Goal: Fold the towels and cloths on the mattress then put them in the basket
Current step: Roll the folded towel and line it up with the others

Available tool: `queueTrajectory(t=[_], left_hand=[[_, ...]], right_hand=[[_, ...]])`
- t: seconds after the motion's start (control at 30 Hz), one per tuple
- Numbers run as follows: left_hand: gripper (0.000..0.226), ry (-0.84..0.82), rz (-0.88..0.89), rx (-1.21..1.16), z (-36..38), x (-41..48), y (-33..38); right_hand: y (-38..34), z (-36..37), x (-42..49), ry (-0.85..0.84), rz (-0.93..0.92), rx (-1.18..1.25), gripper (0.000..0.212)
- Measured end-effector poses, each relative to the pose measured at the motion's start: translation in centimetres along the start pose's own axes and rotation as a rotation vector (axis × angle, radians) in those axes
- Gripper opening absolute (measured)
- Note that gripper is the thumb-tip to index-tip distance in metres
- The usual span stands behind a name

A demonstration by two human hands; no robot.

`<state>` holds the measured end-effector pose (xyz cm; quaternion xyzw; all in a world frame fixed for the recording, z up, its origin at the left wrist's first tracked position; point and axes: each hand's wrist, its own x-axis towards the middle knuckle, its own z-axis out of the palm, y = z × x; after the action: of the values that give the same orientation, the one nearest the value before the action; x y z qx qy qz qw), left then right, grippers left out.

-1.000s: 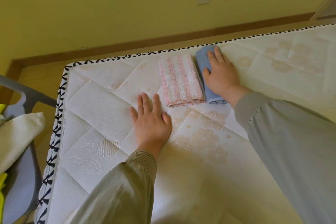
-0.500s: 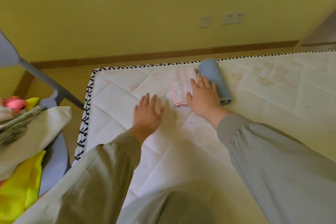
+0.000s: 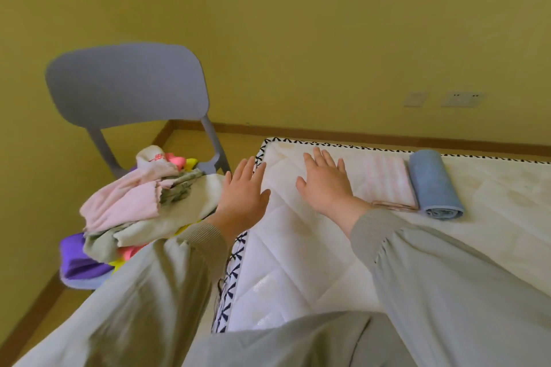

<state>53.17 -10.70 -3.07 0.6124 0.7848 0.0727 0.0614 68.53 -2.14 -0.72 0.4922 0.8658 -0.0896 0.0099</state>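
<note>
A folded pink-striped towel [image 3: 384, 179] and a folded blue towel [image 3: 433, 185] lie side by side on the white mattress [image 3: 298, 247] near its far edge. My right hand [image 3: 326, 185] hovers open over the mattress just left of the pink towel, holding nothing. My left hand [image 3: 243, 194] is open with fingers spread above the mattress's left edge, beside a heap of unfolded cloths [image 3: 143, 202] in pink, beige, yellow and purple piled on a grey chair [image 3: 128, 83]. No basket is in view.
The grey chair stands against the yellow wall left of the mattress. Wooden floor and skirting run behind. Wall sockets [image 3: 460, 98] sit at the right. My grey sleeves fill the lower frame.
My view has swung left, bringing the chair and cloth heap into sight. My right hand has left the folded towels and moved left; my left hand has moved to the mattress's left edge.
</note>
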Motion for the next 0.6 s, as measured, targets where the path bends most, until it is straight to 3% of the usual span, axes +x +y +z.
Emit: queueTrajectory(t=[0.37, 0.6], left_hand=[[0.065, 0.014, -0.219, 0.178, -1.1, -5.8, -12.6], [0.055, 0.052, -0.418, 0.304, -0.5, -5.5, -18.7]], right_hand=[[-14.4, 4.3, 2.2, -0.036, -0.215, -0.043, 0.057], [-19.2, 8.0, 3.8, -0.103, -0.291, -0.070, 0.060]])
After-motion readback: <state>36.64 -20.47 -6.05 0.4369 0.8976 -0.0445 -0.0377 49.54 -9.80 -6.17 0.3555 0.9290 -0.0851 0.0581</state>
